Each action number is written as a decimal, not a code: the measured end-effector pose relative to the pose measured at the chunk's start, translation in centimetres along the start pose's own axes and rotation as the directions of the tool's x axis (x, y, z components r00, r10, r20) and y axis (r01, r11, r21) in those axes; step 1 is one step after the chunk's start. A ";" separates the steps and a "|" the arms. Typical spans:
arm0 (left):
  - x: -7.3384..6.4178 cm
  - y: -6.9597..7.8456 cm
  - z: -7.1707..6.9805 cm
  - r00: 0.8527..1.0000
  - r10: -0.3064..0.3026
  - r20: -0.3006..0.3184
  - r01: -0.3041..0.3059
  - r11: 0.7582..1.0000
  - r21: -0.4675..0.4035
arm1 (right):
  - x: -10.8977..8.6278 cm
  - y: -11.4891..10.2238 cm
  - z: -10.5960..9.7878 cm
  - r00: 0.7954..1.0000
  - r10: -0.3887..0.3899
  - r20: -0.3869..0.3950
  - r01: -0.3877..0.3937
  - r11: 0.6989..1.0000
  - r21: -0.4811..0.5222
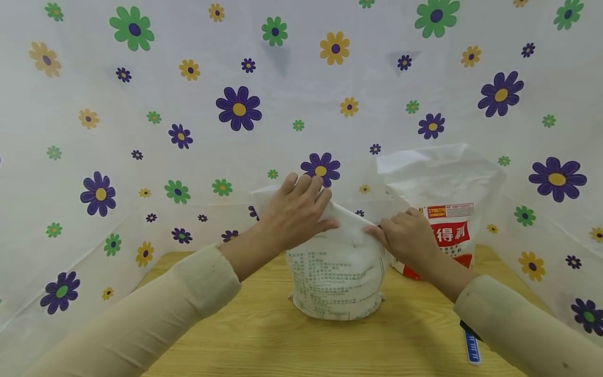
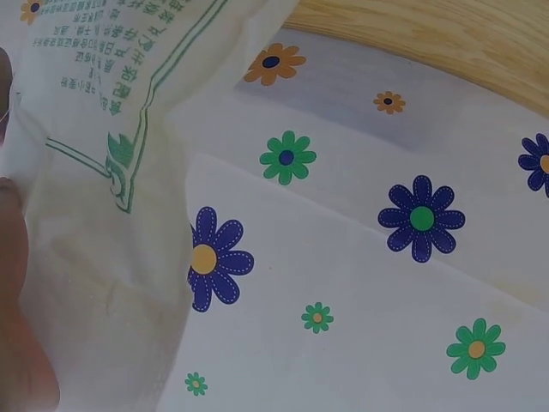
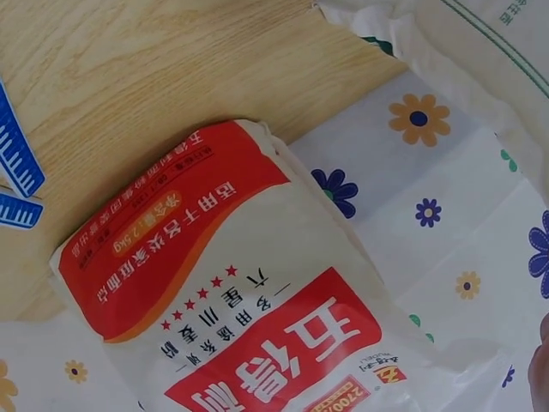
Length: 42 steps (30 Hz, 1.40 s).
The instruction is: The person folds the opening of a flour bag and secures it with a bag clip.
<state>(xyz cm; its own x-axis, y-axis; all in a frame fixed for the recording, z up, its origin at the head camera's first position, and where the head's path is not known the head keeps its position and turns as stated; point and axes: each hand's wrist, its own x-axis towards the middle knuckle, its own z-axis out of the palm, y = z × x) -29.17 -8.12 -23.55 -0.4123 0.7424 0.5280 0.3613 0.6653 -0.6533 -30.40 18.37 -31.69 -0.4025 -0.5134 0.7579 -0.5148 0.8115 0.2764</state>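
A white flour bag with green print (image 1: pixel 336 283) stands upright on the wooden table, its top edge drawn out sideways between both hands. My left hand (image 1: pixel 298 209) grips the upper left part of the bag, fingers over the top and thumb on the near face. At the upper right corner my right hand (image 1: pixel 409 235) pinches the edge. The left wrist view shows the bag's side (image 2: pixel 111 283) close up, with part of the hand at the left border. Behind the right hand is a second flour bag, red and white (image 3: pixel 257 292), its plain top standing tall.
A small blue strip with white marks (image 1: pixel 472 348) lies on the wooden table (image 1: pixel 226 335) by the right forearm. White sheeting with coloured flowers (image 1: pixel 292 94) hangs behind and along both sides of the table.
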 end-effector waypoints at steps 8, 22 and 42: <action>-0.2 0.3 -0.1 1.000 -0.026 -0.003 0.026 1.000 -0.015 | -0.7 1.1 -0.4 0.999 0.027 -0.031 -0.025 0.998 0.049; -0.4 1.0 -0.2 1.000 -0.020 0.011 0.021 1.000 -0.021 | -5.3 4.1 -2.2 0.982 0.156 0.109 -0.153 0.987 -0.040; -0.5 1.0 0.0 1.000 -0.007 -0.009 0.007 1.000 0.007 | -12.7 5.9 -2.6 0.828 0.354 0.435 -0.321 0.935 -0.150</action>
<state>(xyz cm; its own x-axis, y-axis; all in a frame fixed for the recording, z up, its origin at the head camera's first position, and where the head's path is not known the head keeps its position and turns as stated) -28.61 -7.76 -24.46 -0.4071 0.7386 0.5374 0.3528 0.6698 -0.6534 -26.32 30.42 -38.17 -0.8445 -0.2590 0.4687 -0.2385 0.9656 0.1039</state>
